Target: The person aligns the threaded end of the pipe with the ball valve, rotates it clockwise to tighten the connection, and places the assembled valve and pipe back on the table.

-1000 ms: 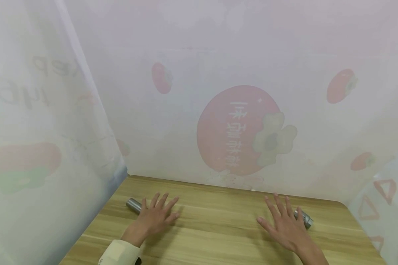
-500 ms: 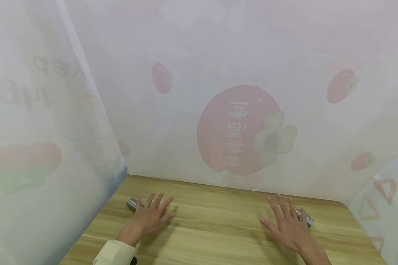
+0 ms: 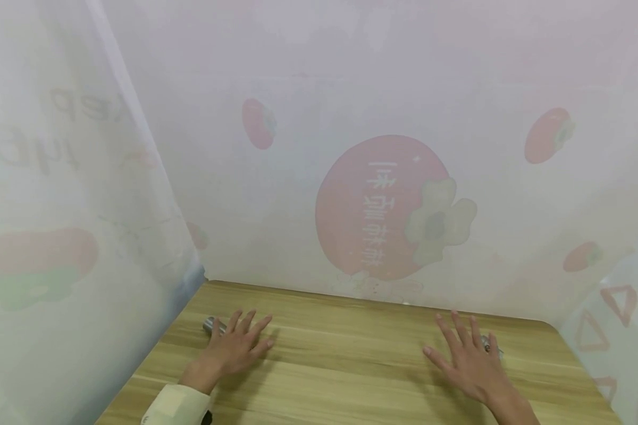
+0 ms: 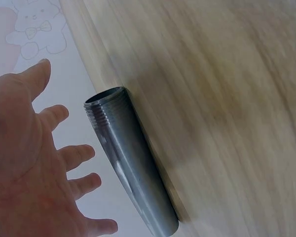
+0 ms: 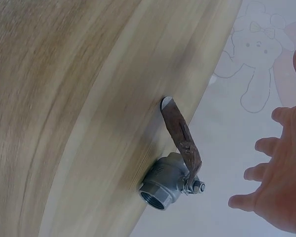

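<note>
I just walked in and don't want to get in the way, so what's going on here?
A person holds their left hand and right hand out over a wood-grain table, fingers spread. The left hand is nearest a metal pipe with a threaded end; the right hand is nearest a metal valve with a lever handle. Pipe and valve lie on the table, well apart from each other, and neither hand is gripping anything.
</note>
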Tool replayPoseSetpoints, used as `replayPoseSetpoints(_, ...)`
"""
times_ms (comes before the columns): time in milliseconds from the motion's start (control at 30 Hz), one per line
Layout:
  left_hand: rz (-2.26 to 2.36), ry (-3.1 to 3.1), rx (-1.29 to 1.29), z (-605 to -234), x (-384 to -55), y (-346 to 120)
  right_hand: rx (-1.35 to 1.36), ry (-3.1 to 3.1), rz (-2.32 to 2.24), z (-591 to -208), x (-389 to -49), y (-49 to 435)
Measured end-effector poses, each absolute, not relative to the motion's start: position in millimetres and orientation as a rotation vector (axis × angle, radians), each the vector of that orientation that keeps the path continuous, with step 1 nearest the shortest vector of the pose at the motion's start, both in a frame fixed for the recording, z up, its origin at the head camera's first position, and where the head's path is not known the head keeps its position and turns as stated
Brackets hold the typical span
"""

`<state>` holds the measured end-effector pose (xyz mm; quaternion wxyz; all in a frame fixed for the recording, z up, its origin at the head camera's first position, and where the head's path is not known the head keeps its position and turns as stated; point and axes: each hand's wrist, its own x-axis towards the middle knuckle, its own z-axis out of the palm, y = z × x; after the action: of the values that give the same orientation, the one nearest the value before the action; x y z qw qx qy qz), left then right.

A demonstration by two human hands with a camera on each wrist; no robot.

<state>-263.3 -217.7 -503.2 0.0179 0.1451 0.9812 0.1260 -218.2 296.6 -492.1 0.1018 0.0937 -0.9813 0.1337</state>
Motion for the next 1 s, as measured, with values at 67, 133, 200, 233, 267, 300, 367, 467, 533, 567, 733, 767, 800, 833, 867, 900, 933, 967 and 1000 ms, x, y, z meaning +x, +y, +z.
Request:
replayPoseSetpoints(67,0.378,3.048,0.454,-503,-263,-219,0.272,-2.899,0.379,-491,-218,298)
replayPoseSetpoints(133,0.361,3.048,0.451,-504,-265,-221,0.268,-2.898,0.377,-491,-218,300)
replayPoseSetpoints(200,0.355,3.050,0.449,-503,-265,-223,0.263,-2.900,0.379,-489,-218,302)
replayPoseSetpoints(233,0.356,3.051,0.448,-503,-266,-224,0.263,-2.899,0.376,-489,-218,303)
replayPoseSetpoints(267,0.360,3.048,0.443,-503,-266,-225,0.263,-2.900,0.378,-489,-218,304)
replayPoseSetpoints(300,0.364,3.046,0.438,-503,-266,-226,0.260,-2.901,0.384,-488,-218,305)
replayPoseSetpoints(367,0.385,3.034,0.428,-502,-266,-228,0.256,-2.905,0.384,-488,-218,306)
replayPoseSetpoints(467,0.413,3.014,0.413,-502,-266,-231,0.251,-2.917,0.394,-488,-217,307)
replayPoseSetpoints(533,0.433,3.003,0.404,-503,-266,-234,0.247,-2.925,0.399,-488,-216,308)
replayPoseSetpoints(567,0.441,3.002,0.405,-503,-266,-235,0.245,-2.929,0.407,-488,-216,308)
replayPoseSetpoints(733,0.440,2.995,0.402,-504,-264,-242,0.227,-2.944,0.403,-487,-216,311)
replayPoseSetpoints(767,0.434,2.995,0.401,-503,-264,-243,0.224,-2.946,0.402,-487,-216,312)
replayPoseSetpoints(800,0.430,2.997,0.403,-503,-263,-245,0.221,-2.948,0.399,-487,-216,312)
replayPoseSetpoints(833,0.428,3.001,0.408,-502,-263,-246,0.219,-2.949,0.400,-487,-216,313)
replayPoseSetpoints(867,0.430,3.004,0.407,-502,-263,-248,0.218,-2.950,0.401,-488,-216,314)
replayPoseSetpoints(900,0.431,3.006,0.403,-502,-263,-249,0.218,-2.952,0.402,-488,-217,314)
replayPoseSetpoints(933,0.432,3.007,0.400,-503,-263,-251,0.219,-2.952,0.403,-488,-217,315)
replayPoseSetpoints(967,0.433,3.008,0.399,-503,-263,-252,0.219,-2.951,0.404,-489,-217,315)
replayPoseSetpoints(1000,0.432,3.012,0.401,-504,-263,-254,0.220,-2.950,0.405,-489,-217,316)
